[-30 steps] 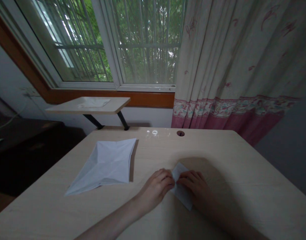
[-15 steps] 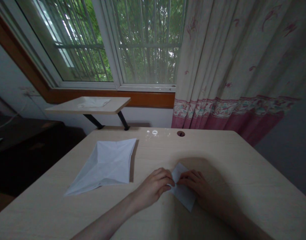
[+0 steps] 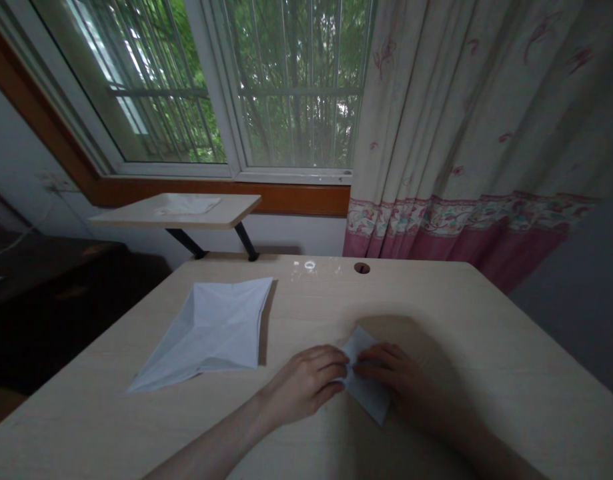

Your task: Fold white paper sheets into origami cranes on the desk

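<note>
— What do the hands have?
— A small folded white paper (image 3: 369, 399), lying aslant on the desk (image 3: 466, 300). The left hand (image 3: 309, 381) has its fingertips at the paper's left edge; the right hand (image 3: 393, 381) lays its fingers over the right side.
— Pinched tight?
— I can't tell; the undersides of the fingers are hidden. The two sets of fingertips nearly meet over the middle, and the paper's top and bottom corners stick out past them.
— And the room around?
— Bare wood runs right to the desk's side edge, well apart, and up to the round hole (image 3: 361, 268) near the back edge. On the left, a larger folded paper (image 3: 226, 327) lies near the left wrist, not touching.
— The pose?
— Backs upward, fingers curled and pointing inward; the forearms slant in from the two lower corners.
</note>
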`<state>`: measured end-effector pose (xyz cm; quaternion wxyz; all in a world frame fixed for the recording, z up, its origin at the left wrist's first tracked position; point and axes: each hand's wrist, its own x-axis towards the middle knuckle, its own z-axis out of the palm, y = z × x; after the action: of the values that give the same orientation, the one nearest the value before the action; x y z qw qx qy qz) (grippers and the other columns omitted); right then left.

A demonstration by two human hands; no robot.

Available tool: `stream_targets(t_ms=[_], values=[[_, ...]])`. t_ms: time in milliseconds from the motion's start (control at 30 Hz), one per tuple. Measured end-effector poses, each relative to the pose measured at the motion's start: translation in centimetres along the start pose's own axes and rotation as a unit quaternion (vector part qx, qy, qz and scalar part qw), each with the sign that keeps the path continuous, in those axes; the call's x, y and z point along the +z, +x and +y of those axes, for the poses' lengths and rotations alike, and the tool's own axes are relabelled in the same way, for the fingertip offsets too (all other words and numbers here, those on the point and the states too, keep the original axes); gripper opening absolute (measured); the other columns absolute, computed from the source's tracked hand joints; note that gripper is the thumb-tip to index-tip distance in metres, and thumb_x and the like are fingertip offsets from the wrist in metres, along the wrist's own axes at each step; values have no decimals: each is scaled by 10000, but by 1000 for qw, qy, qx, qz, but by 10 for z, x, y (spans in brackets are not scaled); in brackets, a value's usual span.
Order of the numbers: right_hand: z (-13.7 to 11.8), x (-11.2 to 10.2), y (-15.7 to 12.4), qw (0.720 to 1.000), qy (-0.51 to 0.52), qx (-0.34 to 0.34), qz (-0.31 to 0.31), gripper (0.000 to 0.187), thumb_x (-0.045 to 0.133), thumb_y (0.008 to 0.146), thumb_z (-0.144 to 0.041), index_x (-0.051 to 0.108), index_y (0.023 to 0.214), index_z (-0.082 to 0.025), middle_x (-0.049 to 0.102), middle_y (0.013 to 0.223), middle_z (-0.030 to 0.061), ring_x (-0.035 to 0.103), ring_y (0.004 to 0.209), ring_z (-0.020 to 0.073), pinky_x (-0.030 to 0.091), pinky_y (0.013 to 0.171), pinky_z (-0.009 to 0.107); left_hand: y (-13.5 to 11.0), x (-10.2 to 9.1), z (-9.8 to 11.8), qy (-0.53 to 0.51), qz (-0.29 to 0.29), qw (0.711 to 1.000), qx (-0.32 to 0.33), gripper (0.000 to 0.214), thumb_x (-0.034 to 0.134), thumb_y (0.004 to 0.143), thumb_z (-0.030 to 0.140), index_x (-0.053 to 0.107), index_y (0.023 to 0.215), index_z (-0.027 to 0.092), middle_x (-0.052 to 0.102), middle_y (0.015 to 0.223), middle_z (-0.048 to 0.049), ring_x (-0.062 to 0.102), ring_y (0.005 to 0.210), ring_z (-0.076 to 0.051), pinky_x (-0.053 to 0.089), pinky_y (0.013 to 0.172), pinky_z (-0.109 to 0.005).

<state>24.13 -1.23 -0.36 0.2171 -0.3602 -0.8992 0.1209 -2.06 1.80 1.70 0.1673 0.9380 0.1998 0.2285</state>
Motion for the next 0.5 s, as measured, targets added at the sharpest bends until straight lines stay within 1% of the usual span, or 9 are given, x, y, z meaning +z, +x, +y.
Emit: stream_targets(t_ms=[100,200,300,400,500], values=[[3,4,-3,1000,-15,-22,-1,559,497,778,8,627,1262,-239,655,1295,70,558,1218,225,440,1023,420,0,0,0,16,5,1000,6,147,530,1013,264,631,1065,170,677,1172,-70,624,1140,-200,521,1001,-332],[6,6,-5,999,-23,-38,-18,549,500,779,-9,628,1273,-209,655,1319,80,591,1206,217,466,1008,401,-1,5,-1,62,19,998,26,171,503,1027,258,631,1075,156,697,1127,-68,639,1117,-193,529,996,-318],[5,6,-4,999,-29,-31,-32,570,482,768,1,635,1275,-211,669,1303,77,620,1179,207,479,1003,387,-3,12,-3,127,34,990,60,186,491,1034,244,636,1087,140,712,1102,-71,654,1103,-190,532,1000,-317],[-1,3,-3,999,-19,-25,-20,556,468,794,-10,639,1278,-226,680,1287,75,629,1170,210,483,1002,399,-6,16,-5,183,43,979,82,191,483,1038,231,648,1073,139,719,1102,-78,661,1108,-195,547,976,-311],[-8,-1,-2,1000,1,-7,-7,502,489,839,-53,644,1277,-242,680,1285,72,628,1168,224,482,1006,425,-6,14,-5,211,40,972,98,213,463,1046,233,651,1078,136,732,1074,-82,671,1097,-204,570,936,-318]])
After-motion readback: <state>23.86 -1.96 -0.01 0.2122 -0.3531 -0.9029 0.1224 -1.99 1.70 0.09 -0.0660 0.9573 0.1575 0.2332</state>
